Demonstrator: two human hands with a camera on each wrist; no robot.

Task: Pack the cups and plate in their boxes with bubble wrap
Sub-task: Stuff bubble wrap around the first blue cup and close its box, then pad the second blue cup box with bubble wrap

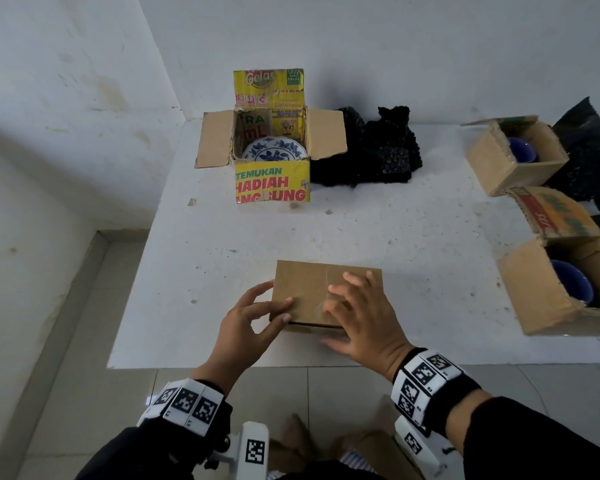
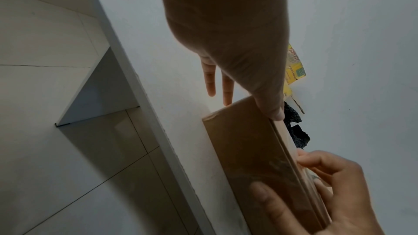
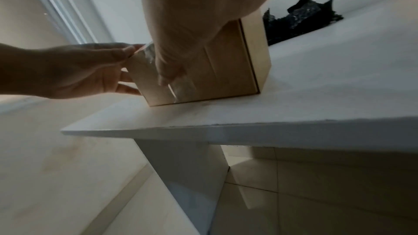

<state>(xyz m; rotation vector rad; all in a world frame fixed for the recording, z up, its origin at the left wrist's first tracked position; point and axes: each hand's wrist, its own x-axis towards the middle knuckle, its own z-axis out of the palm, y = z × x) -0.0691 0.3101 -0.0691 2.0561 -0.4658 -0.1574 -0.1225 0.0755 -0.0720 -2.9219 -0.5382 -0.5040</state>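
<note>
A small closed cardboard box (image 1: 312, 282) with clear tape across it sits near the table's front edge. My left hand (image 1: 278, 301) holds its left end, thumb on top and fingers round the side. My right hand (image 1: 340, 306) lies on the lid with fingers spread flat and the thumb against the front face (image 3: 226, 71). At the back, an open yellow box (image 1: 272, 181) holds a blue-and-white plate (image 1: 274, 152). Black bubble wrap (image 1: 378, 150) lies beside it. Two open cardboard boxes on the right each hold a blue cup (image 1: 522, 150) (image 1: 572, 282).
The white table (image 1: 395, 220) stands in a corner, with walls behind and to the left. More black wrap (image 1: 586, 150) lies at the far right behind the cup boxes. The front table edge (image 3: 248, 128) is just below my hands, with tiled floor beneath.
</note>
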